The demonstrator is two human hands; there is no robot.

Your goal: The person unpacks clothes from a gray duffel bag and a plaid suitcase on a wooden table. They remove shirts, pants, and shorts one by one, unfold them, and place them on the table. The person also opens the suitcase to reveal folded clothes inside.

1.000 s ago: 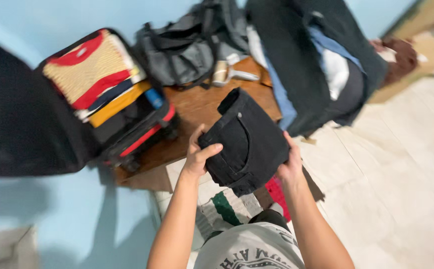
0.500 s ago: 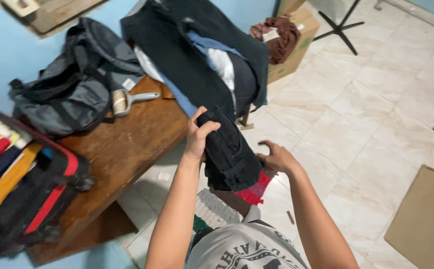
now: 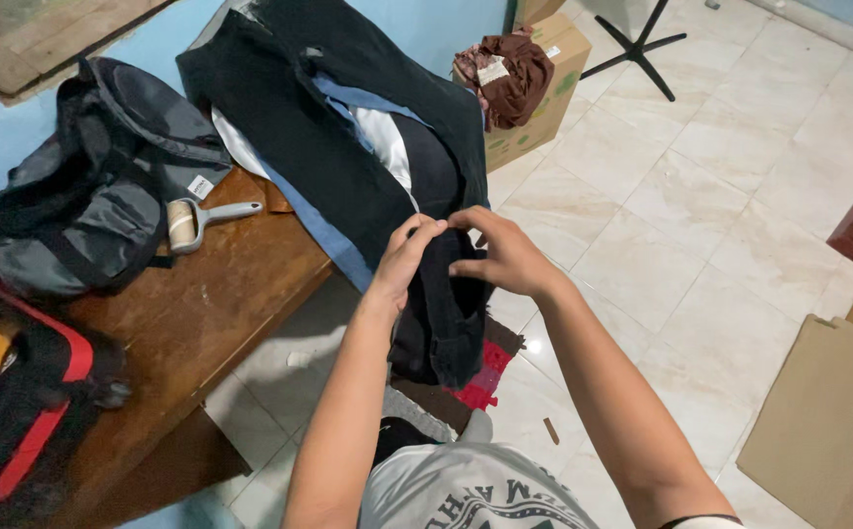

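left hand (image 3: 402,260), right hand (image 3: 505,257): fingers pinch black trousers (image 3: 443,323) | cardboard box (image 3: 534,108): brown cloth (image 3: 510,71)

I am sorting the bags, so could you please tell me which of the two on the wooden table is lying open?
The black suitcase with red trim at the table's near end; the grey backpack beyond it looks closed.

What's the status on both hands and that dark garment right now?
Left hand and right hand both gripping the top of the dark folded garment, held up over the floor. Clothes pile draped right behind it. Nothing between hands and garment.
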